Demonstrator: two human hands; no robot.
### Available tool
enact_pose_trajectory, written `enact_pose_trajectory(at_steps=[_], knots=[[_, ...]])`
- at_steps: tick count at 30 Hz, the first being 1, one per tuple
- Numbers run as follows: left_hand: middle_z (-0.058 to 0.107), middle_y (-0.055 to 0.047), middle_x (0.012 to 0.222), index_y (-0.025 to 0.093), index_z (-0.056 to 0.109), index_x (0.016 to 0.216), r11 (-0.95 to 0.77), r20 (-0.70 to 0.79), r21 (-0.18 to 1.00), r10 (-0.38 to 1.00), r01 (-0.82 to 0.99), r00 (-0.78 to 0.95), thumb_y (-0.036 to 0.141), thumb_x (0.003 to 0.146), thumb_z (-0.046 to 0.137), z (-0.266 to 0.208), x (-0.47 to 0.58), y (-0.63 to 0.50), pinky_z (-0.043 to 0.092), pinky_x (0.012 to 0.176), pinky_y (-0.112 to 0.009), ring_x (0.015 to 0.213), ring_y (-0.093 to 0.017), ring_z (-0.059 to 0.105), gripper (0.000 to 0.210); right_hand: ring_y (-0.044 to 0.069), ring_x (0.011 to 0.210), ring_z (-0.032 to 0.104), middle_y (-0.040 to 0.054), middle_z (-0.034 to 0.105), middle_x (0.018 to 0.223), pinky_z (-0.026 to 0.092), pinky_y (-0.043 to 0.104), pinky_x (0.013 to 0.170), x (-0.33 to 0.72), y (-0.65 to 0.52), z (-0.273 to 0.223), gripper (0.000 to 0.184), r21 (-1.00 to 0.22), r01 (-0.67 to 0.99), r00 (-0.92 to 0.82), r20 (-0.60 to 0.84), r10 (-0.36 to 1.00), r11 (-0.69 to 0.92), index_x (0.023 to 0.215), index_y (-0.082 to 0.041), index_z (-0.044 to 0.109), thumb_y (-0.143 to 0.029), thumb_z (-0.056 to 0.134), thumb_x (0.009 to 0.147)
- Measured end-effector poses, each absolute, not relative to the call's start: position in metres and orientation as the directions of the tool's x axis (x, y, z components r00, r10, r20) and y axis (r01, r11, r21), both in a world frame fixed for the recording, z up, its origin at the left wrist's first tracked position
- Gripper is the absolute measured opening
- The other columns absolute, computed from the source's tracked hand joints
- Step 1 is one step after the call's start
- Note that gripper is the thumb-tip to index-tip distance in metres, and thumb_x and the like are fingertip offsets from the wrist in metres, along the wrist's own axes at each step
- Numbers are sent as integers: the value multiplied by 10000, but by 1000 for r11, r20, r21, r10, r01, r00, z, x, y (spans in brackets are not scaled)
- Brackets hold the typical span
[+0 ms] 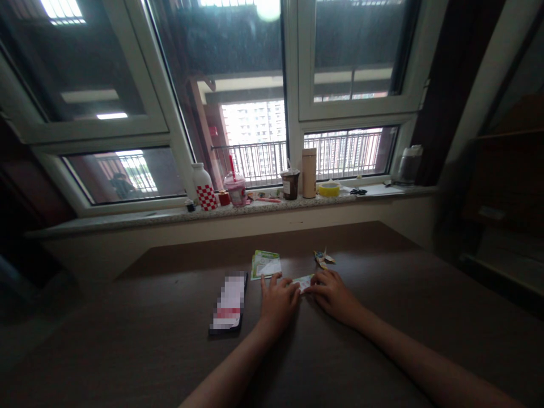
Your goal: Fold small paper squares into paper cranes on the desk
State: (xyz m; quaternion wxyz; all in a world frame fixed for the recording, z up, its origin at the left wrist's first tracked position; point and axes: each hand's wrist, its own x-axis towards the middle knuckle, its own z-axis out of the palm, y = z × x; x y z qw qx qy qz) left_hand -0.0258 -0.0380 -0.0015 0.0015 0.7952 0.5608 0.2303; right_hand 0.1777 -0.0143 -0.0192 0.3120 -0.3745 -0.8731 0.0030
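Between my two hands a small piece of white and green printed paper [304, 283] lies low at the table top. The curled fingers of my left hand [278, 297] hold its left end, while the forefinger reaches toward a pile of similar green-edged sheets [267, 265]. My right hand [336, 296] pinches the right end with thumb and fingers. Just beyond the right hand sits a small folded paper shape [324, 259] with pointed tips. Left of my left hand lies a phone [229, 303] with its lit screen blurred out.
The dark brown table [382, 351] ends short of a stone window sill [263, 209]. On the sill stand a checkered white bottle [204, 190], a pink drink cup [236, 190], a brown drink cup [290, 184], a tan flask [309, 173], yellow tape [329, 189] and black scissors [359, 192].
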Motion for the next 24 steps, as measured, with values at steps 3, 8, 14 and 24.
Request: enact_pose_trajectory(at_steps=[3, 8, 14, 24], knots=[[720, -14, 1136, 337, 728, 1084, -370, 361, 261, 894, 891, 265, 321, 953, 536, -2, -26, -38, 113, 1157, -683, 1288, -304, 472, 233, 247, 1046, 579, 56, 683, 1025, 401, 482, 989, 177, -15, -18, 261, -229, 685, -518, 514, 683, 692, 1047, -302, 734, -161, 570, 901], [731, -17, 1065, 321, 740, 1062, -395, 361, 304, 890, 867, 279, 330, 946, 552, -3, -27, -37, 130, 1159, -667, 1254, -292, 492, 221, 259, 1101, 594, 70, 708, 1073, 338, 533, 1065, 176, -13, -21, 209, -236, 730, -467, 513, 721, 641, 1024, -270, 734, -243, 544, 942], [750, -25, 1024, 318, 744, 1069, -487, 360, 349, 859, 801, 365, 315, 928, 575, -2, -27, -38, 118, 1179, -637, 1246, -278, 507, 221, 266, 1195, 587, 114, 680, 1221, 342, 546, 1093, 178, -6, -31, 257, -300, 740, -413, 504, 759, 602, 1107, -224, 713, -260, 512, 950], [728, -48, 1111, 295, 755, 1027, -484, 346, 395, 866, 781, 362, 273, 921, 571, -6, -27, -33, 156, 1190, -599, 1220, -255, 525, 214, 257, 1207, 581, 107, 665, 1267, 402, 523, 1075, 180, 1, -38, 300, -347, 685, -446, 495, 746, 640, 1187, -256, 690, -233, 526, 937]])
